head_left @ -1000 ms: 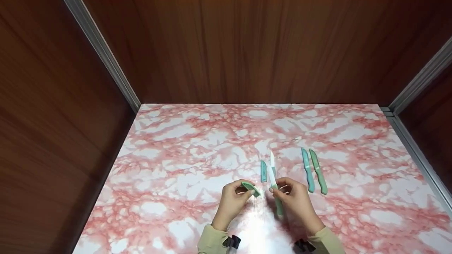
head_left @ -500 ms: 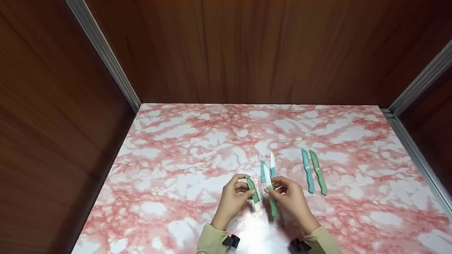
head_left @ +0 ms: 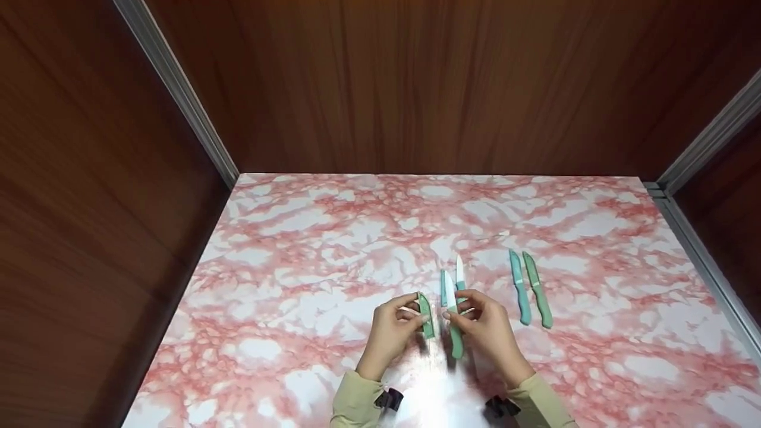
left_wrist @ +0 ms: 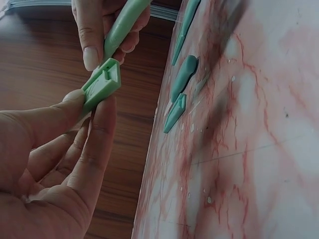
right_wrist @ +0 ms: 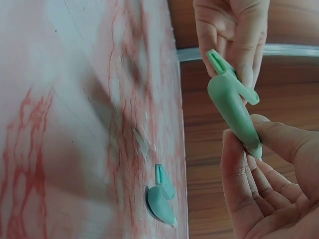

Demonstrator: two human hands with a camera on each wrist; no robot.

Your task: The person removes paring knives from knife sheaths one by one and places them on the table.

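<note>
In the head view, my left hand (head_left: pixel 389 333) pinches a green knife sheath (head_left: pixel 427 328) between thumb and fingers. The left wrist view shows the slotted open end of this sheath (left_wrist: pixel 103 83). My right hand (head_left: pixel 490 327) pinches a small green knife (head_left: pixel 456 343) near where handle meets blade, its bare pale blade pointing away from me. Sheath and knife are side by side above the table, with a narrow gap between them in the head view. Just beyond lie a teal sheath (head_left: pixel 443 289), partly covered by the green blade, and an unsheathed teal knife (head_left: pixel 459 272).
Right of my hands, a teal knife (head_left: pixel 519 288) and a green knife (head_left: pixel 537 291) lie side by side with covered blades. The table (head_left: pixel 285 249) has a red-and-white marbled top. Dark wood panels (head_left: pixel 380 89) enclose its back and sides.
The green knife has moved left, closer to the sheath, and its blade now overlaps the teal sheath in view. My left hand has turned the green sheath from slanted to nearly parallel with the knife.
</note>
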